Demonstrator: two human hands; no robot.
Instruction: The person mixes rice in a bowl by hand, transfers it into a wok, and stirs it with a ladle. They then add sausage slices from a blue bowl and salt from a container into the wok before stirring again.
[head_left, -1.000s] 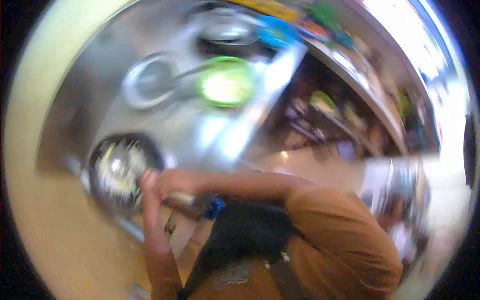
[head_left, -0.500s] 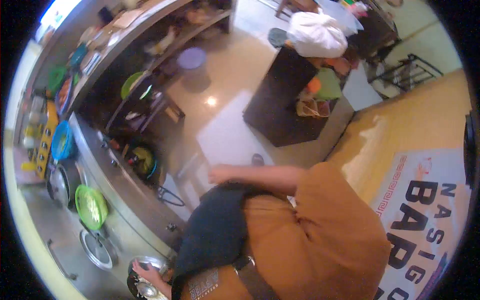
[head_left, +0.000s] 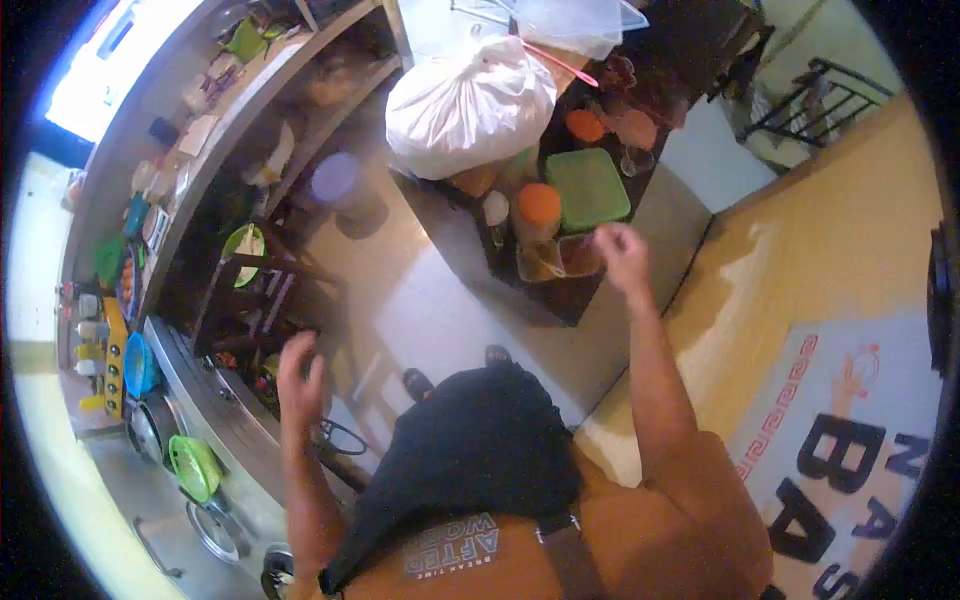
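My left hand (head_left: 302,380) is raised at the left of my body, above the floor beside the counter. Its fingers are apart and nothing shows in it. My right hand (head_left: 624,258) reaches over the front corner of the dark table, with its fingers bent together. Whether anything small is in them I cannot make out. Just beside it are a small tub with reddish contents (head_left: 578,256) and a clear tub (head_left: 540,262) with a spoon-like handle. Behind these stand a jar with an orange lid (head_left: 540,204) and a green lidded box (head_left: 588,190).
A big tied white bag (head_left: 470,108) sits at the table's far left. Along the left counter are a green basket (head_left: 194,468), a pot (head_left: 150,428), a round metal lid (head_left: 214,532) and a blue basin (head_left: 140,364). A purple bucket (head_left: 336,180) stands on the floor.
My body has turned toward the dark table. My left hand has left the metal bowl on the counter and risen. My right arm has stretched out to the tubs on the table.
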